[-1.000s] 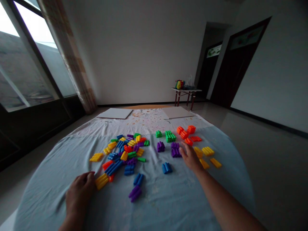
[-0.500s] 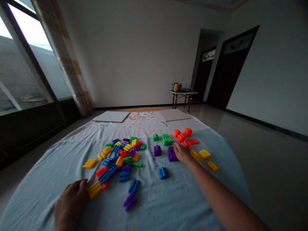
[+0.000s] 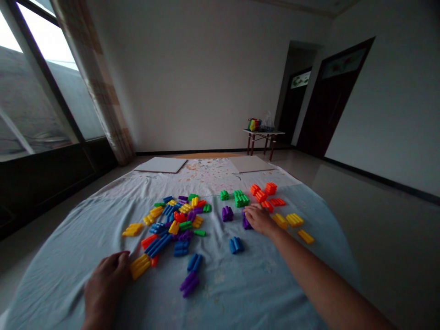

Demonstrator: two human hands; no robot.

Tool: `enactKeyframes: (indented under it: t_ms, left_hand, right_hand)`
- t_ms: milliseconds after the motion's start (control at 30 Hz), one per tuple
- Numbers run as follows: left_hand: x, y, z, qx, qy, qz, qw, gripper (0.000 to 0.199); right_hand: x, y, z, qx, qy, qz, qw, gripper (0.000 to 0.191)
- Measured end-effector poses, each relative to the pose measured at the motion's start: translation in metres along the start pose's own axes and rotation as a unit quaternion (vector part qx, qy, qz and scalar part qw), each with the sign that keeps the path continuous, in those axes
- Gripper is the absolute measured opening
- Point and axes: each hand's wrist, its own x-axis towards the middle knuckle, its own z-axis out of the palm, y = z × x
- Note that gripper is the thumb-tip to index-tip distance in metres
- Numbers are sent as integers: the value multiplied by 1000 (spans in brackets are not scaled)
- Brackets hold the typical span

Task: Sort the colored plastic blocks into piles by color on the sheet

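My left hand [image 3: 107,286] rests on the cloth at the lower left, fingers loosely bent and holding nothing. Just right of it lies a yellow toy block [image 3: 140,266] of joined tubes. My right hand [image 3: 258,218] reaches over the right side, its fingers closed on a purple toy block [image 3: 246,222] that they partly cover. Left of that hand stands another purple block [image 3: 227,213], and nearer me a blue block [image 3: 236,245]. Green blocks [image 3: 241,198] and orange blocks [image 3: 260,195] lie beyond the hand; yellow blocks [image 3: 294,220] are to its right.
A mixed heap of colored blocks [image 3: 172,224] spreads over the table's left half. In front lie a blue block [image 3: 195,262] and a purple block [image 3: 189,284]. Two flat boards [image 3: 161,164] sit at the far edge. A small table [image 3: 264,133] stands by the wall.
My right hand has moved slightly left, so its fingers now cover the top of the purple block. My left hand stays beside the yellow block. The whole view has shifted a little.
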Motion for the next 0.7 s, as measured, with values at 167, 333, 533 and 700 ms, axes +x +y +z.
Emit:
enactKeyframes:
  t_ms: [167,333,533,700]
  left_hand:
    - [-1,3,0,17,-2,0,1000,51]
    - [-6,8,-2,13,20,8,1000,48]
    - [-6,5,0,6,17,18,1000,46]
    - [-8,5,-1,2,15,24,1000,46]
  right_hand:
    - [2,-3,-7,15,10,-16,1000,26]
    - [-13,-44,-27,119,38,-57,991,25]
    - [-56,-134,-25,248,-109,-124,955,24]
    - [-67,-171,1,218,-191,-151,945,47]
